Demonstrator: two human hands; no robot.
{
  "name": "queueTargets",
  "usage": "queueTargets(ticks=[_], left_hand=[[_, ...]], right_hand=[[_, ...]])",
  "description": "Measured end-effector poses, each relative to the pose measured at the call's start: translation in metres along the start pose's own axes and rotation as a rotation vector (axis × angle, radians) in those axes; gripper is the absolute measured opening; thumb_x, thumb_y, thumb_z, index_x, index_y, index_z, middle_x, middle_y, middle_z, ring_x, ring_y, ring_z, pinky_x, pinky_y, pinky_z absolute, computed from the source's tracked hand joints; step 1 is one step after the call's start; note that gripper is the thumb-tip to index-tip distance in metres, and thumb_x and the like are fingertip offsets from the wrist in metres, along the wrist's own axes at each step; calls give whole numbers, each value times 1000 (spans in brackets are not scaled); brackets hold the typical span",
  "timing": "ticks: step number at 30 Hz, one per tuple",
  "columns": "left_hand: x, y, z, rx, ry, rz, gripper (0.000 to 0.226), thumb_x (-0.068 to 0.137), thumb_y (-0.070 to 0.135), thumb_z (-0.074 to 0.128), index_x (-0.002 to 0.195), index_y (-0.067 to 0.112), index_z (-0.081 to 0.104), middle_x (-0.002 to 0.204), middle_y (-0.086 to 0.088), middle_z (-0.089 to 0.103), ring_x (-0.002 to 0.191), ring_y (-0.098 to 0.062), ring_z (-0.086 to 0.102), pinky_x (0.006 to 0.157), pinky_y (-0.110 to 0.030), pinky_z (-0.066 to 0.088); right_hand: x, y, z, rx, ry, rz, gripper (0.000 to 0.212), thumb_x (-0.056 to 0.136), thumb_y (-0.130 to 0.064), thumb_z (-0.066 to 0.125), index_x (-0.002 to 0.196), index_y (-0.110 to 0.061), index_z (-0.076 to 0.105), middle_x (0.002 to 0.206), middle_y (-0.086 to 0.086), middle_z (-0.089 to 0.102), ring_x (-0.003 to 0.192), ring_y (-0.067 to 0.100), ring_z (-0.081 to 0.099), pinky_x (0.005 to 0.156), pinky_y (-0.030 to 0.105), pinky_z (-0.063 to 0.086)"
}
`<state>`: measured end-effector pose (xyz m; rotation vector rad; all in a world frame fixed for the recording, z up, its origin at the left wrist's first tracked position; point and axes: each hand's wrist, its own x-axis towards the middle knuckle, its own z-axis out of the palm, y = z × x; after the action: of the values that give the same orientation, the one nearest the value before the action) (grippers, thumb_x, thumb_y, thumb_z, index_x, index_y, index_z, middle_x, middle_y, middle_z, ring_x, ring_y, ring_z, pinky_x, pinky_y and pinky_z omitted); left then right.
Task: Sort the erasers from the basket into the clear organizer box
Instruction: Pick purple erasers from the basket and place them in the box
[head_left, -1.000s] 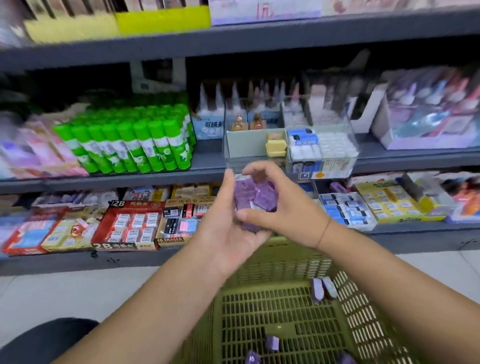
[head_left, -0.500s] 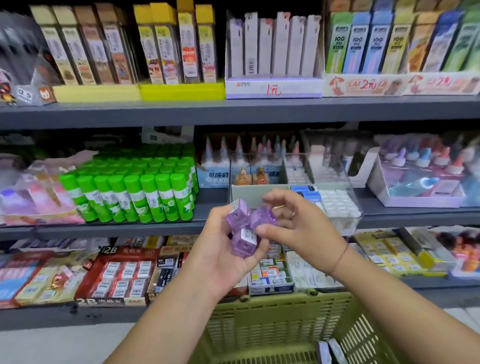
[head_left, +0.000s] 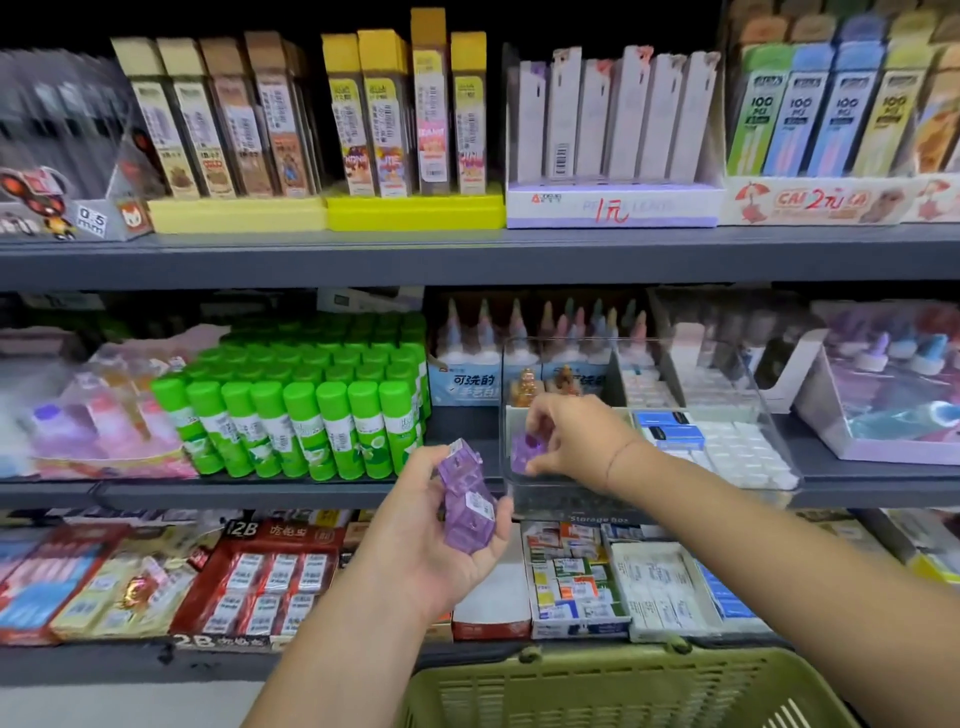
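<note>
My left hand (head_left: 431, 540) is raised in front of the shelves, palm up, and holds a small stack of purple erasers (head_left: 466, 501) with white labels. My right hand (head_left: 576, 439) reaches into the left compartment of the clear organizer box (head_left: 763, 431) on the middle shelf, pinching one purple eraser (head_left: 525, 451) just inside the box's front wall. White and blue erasers fill the box's right compartments. The green basket (head_left: 597, 691) shows only its rim at the bottom edge.
Green glue sticks (head_left: 311, 415) stand left of the box on the middle shelf. Glue bottles (head_left: 519, 338) stand behind the box. Boxed 2B erasers (head_left: 270, 577) and other eraser packs fill the lower shelf. Pencil lead cases line the top shelf.
The view tilted up. My hands separated: the right hand took one purple eraser from the left hand's stack and carried it into the organizer box.
</note>
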<state>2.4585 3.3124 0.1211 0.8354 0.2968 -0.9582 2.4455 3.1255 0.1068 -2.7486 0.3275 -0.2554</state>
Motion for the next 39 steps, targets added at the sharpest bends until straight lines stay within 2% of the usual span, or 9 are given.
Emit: queueTargets(ticks=[6, 15, 18, 21, 25, 30, 34, 37, 39], left_hand=[[2, 4, -4, -11, 50, -7, 29, 79, 34, 69, 92, 10, 60, 99, -16, 57, 78, -26, 57, 56, -30, 55], [1, -5, 1, 38, 61, -27, 34, 81, 39, 69, 93, 8, 63, 90, -16, 59, 71, -25, 57, 49, -25, 53], [-1, -6, 2, 50, 18, -39, 37, 81, 43, 68, 92, 8, 65, 90, -15, 60, 65, -24, 59, 48, -23, 52], [-1, -6, 2, 65, -42, -51, 42, 81, 49, 65, 90, 7, 68, 84, -14, 61, 58, -22, 59, 48, -22, 50], [1, -9, 2, 121, -86, -52, 51, 77, 57, 65, 96, 11, 72, 81, -9, 68, 60, -20, 62, 48, -21, 50], [1, -12, 2, 131, -40, -17, 50, 75, 57, 65, 93, 10, 69, 76, -11, 67, 56, -21, 61, 45, -22, 51], [2, -10, -1, 67, 72, 7, 34, 83, 41, 68, 92, 9, 63, 84, -18, 62, 63, -26, 60, 43, -24, 51], [3, -9, -4, 40, 114, 0, 27, 87, 34, 67, 89, 7, 63, 87, -19, 60, 69, -28, 58, 43, -23, 51], [4, -9, -4, 34, 122, -2, 25, 88, 32, 66, 89, 7, 63, 90, -19, 59, 70, -28, 58, 43, -24, 52]], right_hand=[[11, 2, 13, -98, -39, -28, 23, 78, -19, 75, 100, -15, 67, 94, 1, 68, 83, 14, 59, 77, 24, 46], [5, -5, -1, -238, 16, -80, 30, 86, -35, 66, 109, -17, 66, 109, 1, 58, 98, 18, 55, 82, 26, 43], [-11, -15, -19, 130, 102, -131, 19, 86, -28, 67, 104, -22, 67, 98, -7, 61, 88, 10, 59, 83, 24, 48], [-31, -29, -33, 603, -64, -211, 27, 87, -11, 65, 110, -25, 61, 109, -3, 64, 96, 7, 61, 86, 21, 50], [-43, -40, -30, 447, -114, -291, 43, 74, -17, 79, 112, -22, 59, 113, -5, 59, 98, 2, 56, 87, 15, 46], [-43, -39, -19, 620, 8, -186, 25, 81, -18, 73, 104, -13, 63, 97, 5, 66, 82, 14, 63, 79, 30, 54], [-28, -12, -26, 362, 149, -26, 26, 85, -34, 66, 109, -27, 58, 100, -5, 63, 83, 10, 64, 79, 29, 53], [-21, 0, -24, 137, 107, 58, 29, 82, -43, 68, 101, -31, 51, 89, -9, 59, 75, 6, 55, 69, 23, 46], [-18, 2, -17, 45, 59, 81, 29, 81, -47, 67, 96, -29, 50, 88, -8, 62, 82, 12, 58, 78, 29, 48]])
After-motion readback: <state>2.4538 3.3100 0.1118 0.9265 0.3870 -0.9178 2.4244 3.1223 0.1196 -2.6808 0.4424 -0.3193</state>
